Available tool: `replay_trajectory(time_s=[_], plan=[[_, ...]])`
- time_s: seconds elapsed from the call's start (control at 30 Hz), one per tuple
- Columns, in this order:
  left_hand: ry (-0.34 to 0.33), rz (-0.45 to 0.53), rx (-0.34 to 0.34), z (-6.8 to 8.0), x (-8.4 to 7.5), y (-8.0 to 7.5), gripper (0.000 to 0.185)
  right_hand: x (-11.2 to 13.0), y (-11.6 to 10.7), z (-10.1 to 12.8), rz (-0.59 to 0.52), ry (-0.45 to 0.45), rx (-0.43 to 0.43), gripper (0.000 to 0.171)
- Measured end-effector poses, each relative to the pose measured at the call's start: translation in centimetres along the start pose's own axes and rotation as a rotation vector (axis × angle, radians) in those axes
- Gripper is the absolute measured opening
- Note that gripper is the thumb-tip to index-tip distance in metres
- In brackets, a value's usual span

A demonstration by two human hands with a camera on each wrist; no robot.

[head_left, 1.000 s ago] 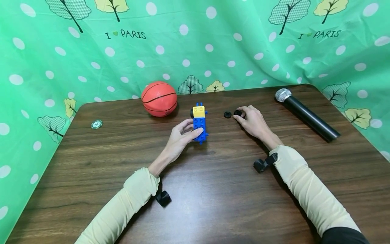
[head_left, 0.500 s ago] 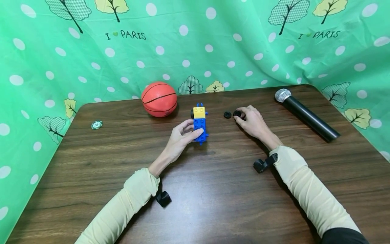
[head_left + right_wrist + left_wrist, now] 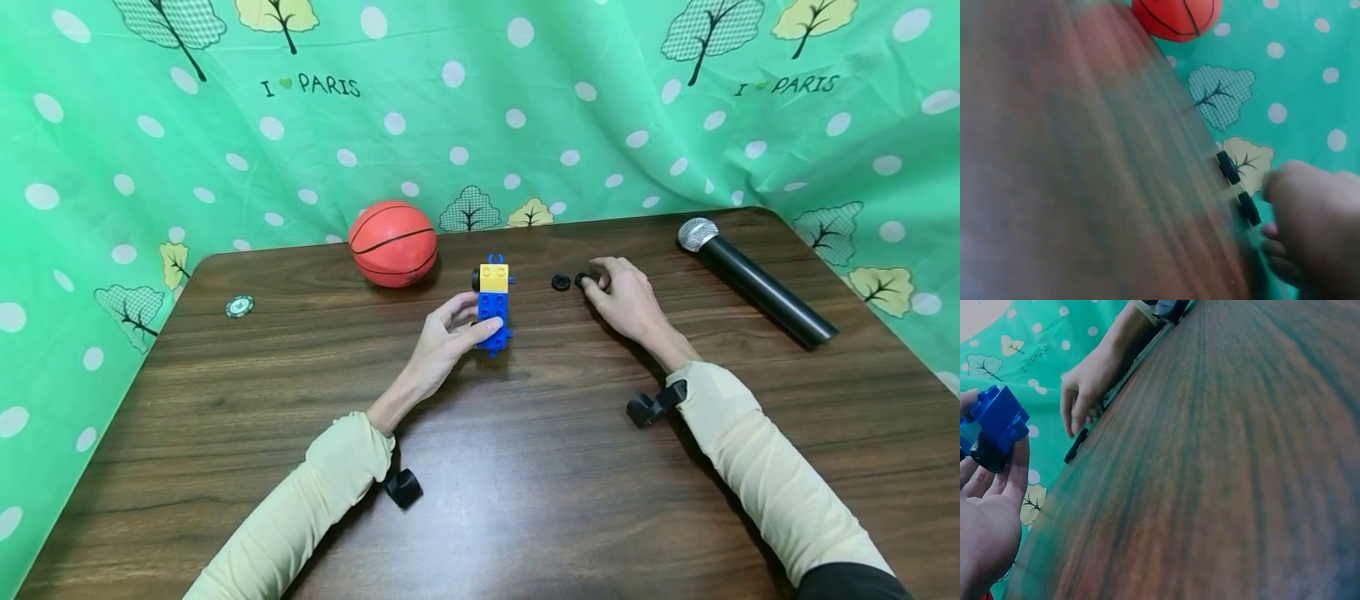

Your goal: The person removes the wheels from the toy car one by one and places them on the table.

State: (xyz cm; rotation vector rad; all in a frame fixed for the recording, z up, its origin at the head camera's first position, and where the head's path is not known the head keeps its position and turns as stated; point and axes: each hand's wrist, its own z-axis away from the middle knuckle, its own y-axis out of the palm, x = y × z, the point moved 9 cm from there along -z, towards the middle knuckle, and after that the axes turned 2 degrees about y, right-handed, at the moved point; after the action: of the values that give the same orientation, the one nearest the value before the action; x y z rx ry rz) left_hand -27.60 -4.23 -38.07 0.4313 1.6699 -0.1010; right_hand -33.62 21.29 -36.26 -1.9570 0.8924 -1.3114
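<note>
In the head view my left hand (image 3: 438, 346) grips a small toy car (image 3: 494, 281) of yellow and blue building bricks, thumb on top. One black wheel (image 3: 476, 280) sits on its left side; bare blue pegs stick out on the right. The left wrist view shows the blue brick end (image 3: 999, 419) with a black wheel (image 3: 988, 456) underneath. My right hand (image 3: 626, 302) has thumb and forefinger right at a loose black wheel (image 3: 581, 281), partly hidden by the thumb; I cannot tell whether they pinch it. Another loose black wheel (image 3: 560, 282) lies just left of it.
A red toy basketball (image 3: 393, 244) rests at the back, left of the car. A black microphone (image 3: 765, 283) lies at the right, and a green-and-white chip (image 3: 240, 307) at the far left. A green dotted cloth (image 3: 480, 100) hangs behind the wooden table (image 3: 517, 483).
My right hand has shifted slightly right, and its thumb now covers part of the wheel that showed between the fingertips before. My left hand and the toy car stay nearly still.
</note>
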Motion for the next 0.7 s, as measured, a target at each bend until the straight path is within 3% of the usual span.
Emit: replay_trajectory(time_s=[0.13,0.3,0.4,0.53,0.6,0.7], plan=[[0.019,-0.020,-0.003,0.0,-0.2,0.0,0.050,1.0,-1.2,0.8,-0.046,-0.017,-0.146,0.027],[0.026,-0.097,0.022,0.0,-0.2,0.4,0.051,4.2,-1.8,2.3,-0.215,-0.141,-0.218,0.019],[0.038,-0.159,0.045,0.1,-0.2,0.5,0.048,6.9,-1.5,3.1,-0.298,-0.245,-0.196,0.020],[0.053,-0.175,0.091,0.3,-0.2,1.0,0.045,9.9,-0.7,4.1,-0.331,-0.343,-0.121,0.030],[0.056,-0.154,0.104,0.3,-0.3,1.2,0.047,10.7,-0.3,4.4,-0.343,-0.357,-0.084,0.033],[0.050,-0.119,0.072,0.3,-0.3,1.1,0.051,11.3,0.0,4.8,-0.360,-0.358,-0.047,0.032]])
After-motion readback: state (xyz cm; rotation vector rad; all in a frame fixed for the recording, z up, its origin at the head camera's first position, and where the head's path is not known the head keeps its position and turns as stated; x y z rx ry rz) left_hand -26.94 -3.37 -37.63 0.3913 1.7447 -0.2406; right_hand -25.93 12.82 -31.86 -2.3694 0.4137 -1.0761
